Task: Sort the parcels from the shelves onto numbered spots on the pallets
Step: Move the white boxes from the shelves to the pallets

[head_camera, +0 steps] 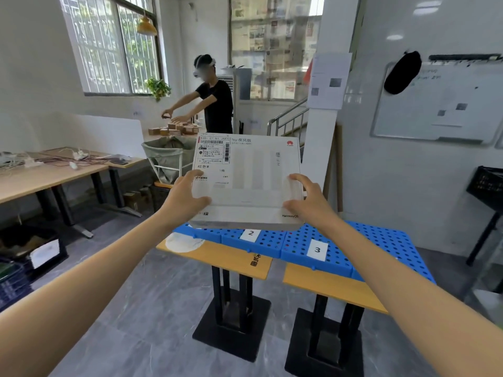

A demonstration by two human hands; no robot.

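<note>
The parcel (246, 183) is held in the air in both hands, over the left end of the blue pallets (381, 246), its near edge low and its top face tilted toward the camera; whether that near edge touches the pallet I cannot tell.

The grey floor (141, 308) lies open from the near foreground up to the black foot plates of the two small yellow-topped tables (326, 287); a long desk (54, 178) bounds it on the left, with dark crates (24, 265) on the floor at its near end; a white wall with a whiteboard (441, 104) closes the right side, and a black crate on a stand (487, 186) juts out near it.
The pallets span both table tops, their perforated near edge running down to the right; the ground between the tables' posts is a narrow gap.

The parcel is a flat white box, wide and shallow; a shipping label with barcodes sits at its far left corner, a small red logo at its far right corner, and "HarmonyOS" is printed on the near side face.

The left hand (187, 194) grasps the near left corner, thumb on the top face; the right hand (307, 198) grasps the near right corner, thumb on top and fingers spread along the side edge.

A white card marked 2 (250, 234) shows just under the parcel's near edge; a card marked 3 (317, 249) lies uncovered to its right.
</note>
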